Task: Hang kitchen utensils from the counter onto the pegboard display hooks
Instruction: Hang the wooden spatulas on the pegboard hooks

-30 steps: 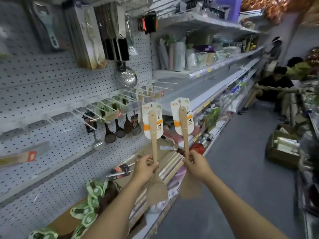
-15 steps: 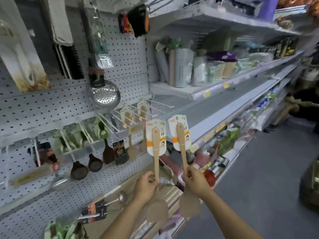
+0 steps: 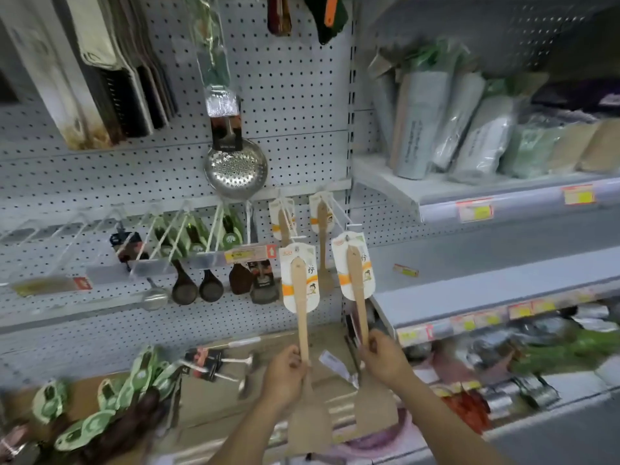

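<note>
Pegboard, white, hooks stocked. Wooden spatulas, carded: one gripped in left hand, one pinched by right hand, both just below pegboard's hung pair. Risk: card holes missing hook tips, cards tearing or slipping.

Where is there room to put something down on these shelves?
The grey middle shelf on the right is almost bare, with one small label lying on it. It sits under the shelf of rolled bags. The counter under the pegboard is crowded with ladles and green-carded utensils.
</note>
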`<state>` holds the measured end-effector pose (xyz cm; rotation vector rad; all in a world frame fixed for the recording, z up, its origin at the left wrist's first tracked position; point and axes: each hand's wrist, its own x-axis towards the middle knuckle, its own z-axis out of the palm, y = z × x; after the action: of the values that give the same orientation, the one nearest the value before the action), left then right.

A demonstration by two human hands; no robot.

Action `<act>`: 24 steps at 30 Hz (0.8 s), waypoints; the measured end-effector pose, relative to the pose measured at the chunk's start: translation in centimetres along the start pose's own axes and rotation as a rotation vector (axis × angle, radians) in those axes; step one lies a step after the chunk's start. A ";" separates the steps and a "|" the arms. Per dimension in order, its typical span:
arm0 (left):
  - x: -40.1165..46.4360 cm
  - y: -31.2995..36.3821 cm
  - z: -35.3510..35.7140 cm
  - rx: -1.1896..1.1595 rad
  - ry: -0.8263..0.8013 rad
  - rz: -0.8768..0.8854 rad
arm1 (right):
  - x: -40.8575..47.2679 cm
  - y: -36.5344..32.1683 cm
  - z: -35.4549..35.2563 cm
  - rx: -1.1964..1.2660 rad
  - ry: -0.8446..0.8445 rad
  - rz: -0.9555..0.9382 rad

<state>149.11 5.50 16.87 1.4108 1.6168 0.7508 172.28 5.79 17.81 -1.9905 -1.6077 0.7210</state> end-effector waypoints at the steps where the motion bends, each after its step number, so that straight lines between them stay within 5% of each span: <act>1: 0.0 0.2 0.3 -0.015 0.025 -0.017 | 0.4 0.3 -0.2 0.009 -0.009 -0.007; 24: 8.9 1.0 1.6 -0.127 0.125 -0.074 | 9.3 -0.6 -0.7 0.033 -0.129 -0.116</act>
<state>150.92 14.30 15.15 1.2285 1.6755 0.8970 173.85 14.98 17.80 -1.8438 -1.7575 0.8406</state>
